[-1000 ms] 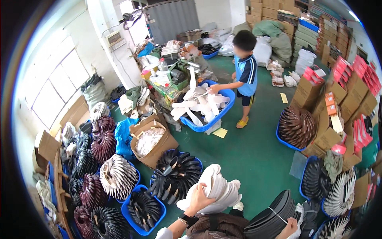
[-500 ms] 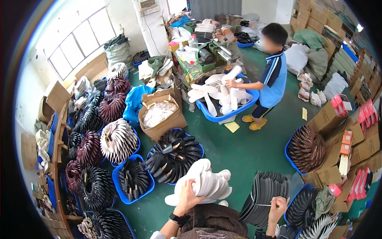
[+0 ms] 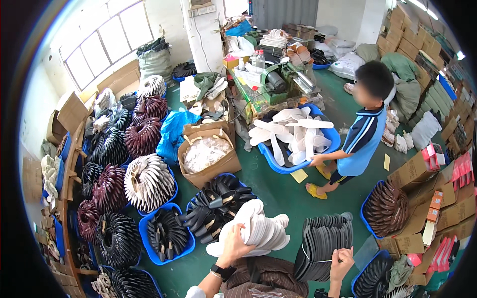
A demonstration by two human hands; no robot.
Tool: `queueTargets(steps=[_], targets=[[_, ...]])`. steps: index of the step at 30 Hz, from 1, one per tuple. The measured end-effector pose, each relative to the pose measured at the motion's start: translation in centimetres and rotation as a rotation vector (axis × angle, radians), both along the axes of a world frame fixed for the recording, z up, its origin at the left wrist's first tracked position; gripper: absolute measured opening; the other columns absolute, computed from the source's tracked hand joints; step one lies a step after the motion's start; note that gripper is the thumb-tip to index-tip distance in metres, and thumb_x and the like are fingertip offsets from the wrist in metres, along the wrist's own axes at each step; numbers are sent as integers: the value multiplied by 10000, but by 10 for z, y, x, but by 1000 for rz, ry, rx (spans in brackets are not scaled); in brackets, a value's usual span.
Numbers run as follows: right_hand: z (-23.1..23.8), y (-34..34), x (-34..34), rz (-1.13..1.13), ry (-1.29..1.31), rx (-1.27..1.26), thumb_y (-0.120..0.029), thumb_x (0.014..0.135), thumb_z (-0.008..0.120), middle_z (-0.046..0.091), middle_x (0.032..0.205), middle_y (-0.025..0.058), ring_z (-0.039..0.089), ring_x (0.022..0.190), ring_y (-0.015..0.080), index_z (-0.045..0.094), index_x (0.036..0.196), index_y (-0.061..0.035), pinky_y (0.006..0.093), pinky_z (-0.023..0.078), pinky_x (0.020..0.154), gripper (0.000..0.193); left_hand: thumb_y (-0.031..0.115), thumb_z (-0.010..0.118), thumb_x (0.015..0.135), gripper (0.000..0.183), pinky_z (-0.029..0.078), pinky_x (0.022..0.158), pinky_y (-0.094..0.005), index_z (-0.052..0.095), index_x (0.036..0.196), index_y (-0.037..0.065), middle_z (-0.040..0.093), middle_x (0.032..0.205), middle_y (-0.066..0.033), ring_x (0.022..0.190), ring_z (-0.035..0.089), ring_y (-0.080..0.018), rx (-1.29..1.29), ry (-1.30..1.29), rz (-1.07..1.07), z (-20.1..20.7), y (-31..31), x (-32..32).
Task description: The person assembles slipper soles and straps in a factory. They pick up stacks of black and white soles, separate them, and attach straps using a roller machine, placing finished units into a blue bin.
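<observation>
My left hand (image 3: 237, 247) is wrapped over the near side of a thick stack of white insoles (image 3: 258, 226), fingers bent and thumb pressing its edge. The insoles rest at my lap, fanned a little unevenly. To the right, a tall stack of black insoles (image 3: 325, 236) leans beside my leg, with a thin pale string (image 3: 316, 261) across its middle. My right hand (image 3: 342, 263) is closed at the right side of that stack, pinching the string's end, which the fingers mostly hide.
Ahead, a person (image 3: 368, 124) holds the rim of a blue tub (image 3: 283, 168) heaped with white insoles. Blue baskets of black shoes (image 3: 166, 228) stand to the left, near an open carton (image 3: 211, 171). Brown shoes (image 3: 385, 208) and cartons (image 3: 415, 171) line the right side.
The other person's hand has gone from the insoles to the tub's rim, and the person has shifted right with the tub. My hands stay on their stacks.
</observation>
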State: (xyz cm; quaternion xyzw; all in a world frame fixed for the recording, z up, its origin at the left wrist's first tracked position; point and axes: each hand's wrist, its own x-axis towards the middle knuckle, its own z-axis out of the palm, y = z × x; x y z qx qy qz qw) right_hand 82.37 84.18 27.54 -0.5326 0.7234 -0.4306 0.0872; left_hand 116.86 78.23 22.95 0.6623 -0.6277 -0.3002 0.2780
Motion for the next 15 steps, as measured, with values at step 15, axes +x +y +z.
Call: queueTargets(steps=[15], targets=[[2,-37,23,-89,91,32,-13,747,688,566,617,51,567,686,227,446,524,0,497,342,1068,330,260,825,542,714,447,845,-432,459,1117,47,548,1014,-196,983,545,-359,51,10,-56,-15,-49,24]])
